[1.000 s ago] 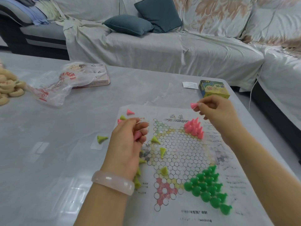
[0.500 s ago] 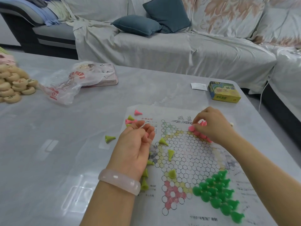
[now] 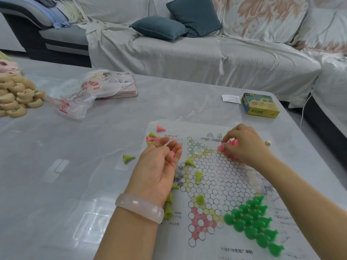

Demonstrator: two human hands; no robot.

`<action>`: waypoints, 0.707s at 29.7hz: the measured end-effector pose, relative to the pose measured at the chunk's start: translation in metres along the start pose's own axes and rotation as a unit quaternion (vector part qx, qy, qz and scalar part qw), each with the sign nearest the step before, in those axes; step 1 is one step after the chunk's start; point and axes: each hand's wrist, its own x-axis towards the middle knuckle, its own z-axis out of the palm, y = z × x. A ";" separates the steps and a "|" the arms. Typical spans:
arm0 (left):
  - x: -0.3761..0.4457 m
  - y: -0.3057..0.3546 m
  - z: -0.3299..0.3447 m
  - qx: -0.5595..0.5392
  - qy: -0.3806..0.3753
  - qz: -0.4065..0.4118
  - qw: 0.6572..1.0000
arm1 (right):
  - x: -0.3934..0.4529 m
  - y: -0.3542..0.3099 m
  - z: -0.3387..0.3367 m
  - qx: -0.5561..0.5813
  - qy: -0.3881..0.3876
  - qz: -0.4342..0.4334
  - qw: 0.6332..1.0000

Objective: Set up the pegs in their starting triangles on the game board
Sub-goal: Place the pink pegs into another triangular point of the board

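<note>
Pink pegs [image 3: 228,146] are gathering in the far right triangle of the paper game board [image 3: 221,177], and the right hand [image 3: 244,145] is working over that cluster, its fingertips pinching one pink peg down at the group's near-left edge. Much of the cluster is lying hidden under the hand, so how full that triangle is cannot be told.

The left hand [image 3: 159,166] is hovering palm-up over the board's left margin, its fingers loosely curled and cradling what looks like a spare pink peg [image 3: 172,154] against the palm. The dark green pegs [image 3: 253,222] are standing packed in the near right triangle, which appears finished. The lime pegs [image 3: 199,177] are lying scattered, some on the honeycomb field, some along the left edge beneath the left wrist, one out on the grey table [image 3: 75,166] beside the sheet. A few more pink and lime ones are sitting loose near the board's far left corner [image 3: 153,136].

Judging by this, the pink triangle is the step in hand. The next move is likely calling for a transfer of the spare from left hand to right, then a careful upright seating in an open circle without toppling neighbours. After that, the loose pink pegs need collecting, and the lime set is waiting for its own triangle.
</note>
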 end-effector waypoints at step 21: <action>-0.007 -0.001 0.001 -0.060 -0.082 -0.092 0.991 | -0.064 -0.097 -0.001 0.193 0.012 -0.147 0.970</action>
